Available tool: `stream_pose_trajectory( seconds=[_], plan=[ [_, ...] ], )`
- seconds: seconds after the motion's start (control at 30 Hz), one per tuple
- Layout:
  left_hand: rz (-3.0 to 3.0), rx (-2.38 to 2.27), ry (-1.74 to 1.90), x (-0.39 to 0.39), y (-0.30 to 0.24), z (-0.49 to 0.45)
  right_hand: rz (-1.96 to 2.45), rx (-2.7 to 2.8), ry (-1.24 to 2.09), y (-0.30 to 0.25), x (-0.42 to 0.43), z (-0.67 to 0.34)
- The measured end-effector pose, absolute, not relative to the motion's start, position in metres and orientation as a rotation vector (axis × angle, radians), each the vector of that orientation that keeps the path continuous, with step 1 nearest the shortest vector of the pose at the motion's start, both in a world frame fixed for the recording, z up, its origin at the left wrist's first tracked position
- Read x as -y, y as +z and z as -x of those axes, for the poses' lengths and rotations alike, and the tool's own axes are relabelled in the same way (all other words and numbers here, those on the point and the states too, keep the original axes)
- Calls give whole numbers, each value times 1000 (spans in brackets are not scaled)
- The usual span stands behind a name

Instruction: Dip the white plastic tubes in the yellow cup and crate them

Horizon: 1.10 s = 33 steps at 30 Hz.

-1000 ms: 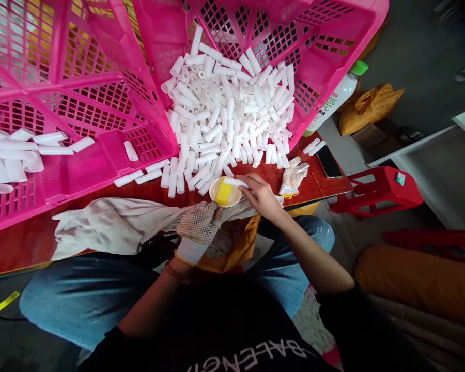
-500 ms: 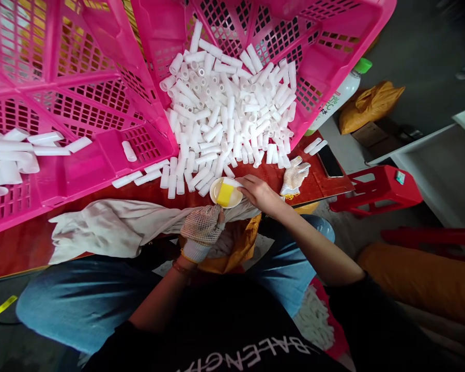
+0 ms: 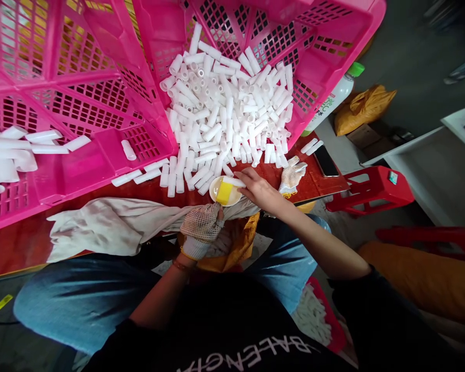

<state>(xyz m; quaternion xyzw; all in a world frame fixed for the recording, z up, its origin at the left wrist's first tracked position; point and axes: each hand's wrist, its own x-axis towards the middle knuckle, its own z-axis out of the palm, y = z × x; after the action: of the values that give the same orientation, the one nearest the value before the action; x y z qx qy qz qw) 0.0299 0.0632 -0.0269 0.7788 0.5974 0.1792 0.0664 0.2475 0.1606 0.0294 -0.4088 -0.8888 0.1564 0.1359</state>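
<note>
Head view, right hand [image 3: 260,190]: bare, closed on white tube [image 3: 232,181] above yellow sponge [image 3: 223,192].
Left hand [image 3: 201,225]: mesh-gloved, curled beside dish [image 3: 213,192] (grip unclear).
Remaining: tube heap [image 3: 225,111] filled pink crate [image 3: 139,77].

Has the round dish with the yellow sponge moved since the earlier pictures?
No, the dish sits in the same place relative to the corner of the pink plastic crate.

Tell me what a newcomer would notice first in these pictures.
The huge pink plastic crate fills the top of the view, with a heap of white tubes lying in its corner and across the red table. Just below the heap, at the centre, the bare right hand rests at a small plate holding a yellow sponge, beside the mesh-gloved left hand.
</note>
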Motion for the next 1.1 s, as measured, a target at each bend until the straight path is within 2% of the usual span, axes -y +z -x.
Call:
stream_pose_trajectory(
  seconds=[0.13,0.3,0.87,1.1],
  plan=[
    [-2312,-1813,557,-62,-30,-30,1232,2604,357,29,-158,-245],
    [-2386,-1832,599,-63,-30,-30,1162,2677,487,37,-159,-247],
    [-2399,-1865,662,-62,-20,-30,1123,2547,476,33,-159,-247],
    [-2452,-1876,768,-61,-25,-28,1050,2597,588,28,-166,-249]
  ],
)
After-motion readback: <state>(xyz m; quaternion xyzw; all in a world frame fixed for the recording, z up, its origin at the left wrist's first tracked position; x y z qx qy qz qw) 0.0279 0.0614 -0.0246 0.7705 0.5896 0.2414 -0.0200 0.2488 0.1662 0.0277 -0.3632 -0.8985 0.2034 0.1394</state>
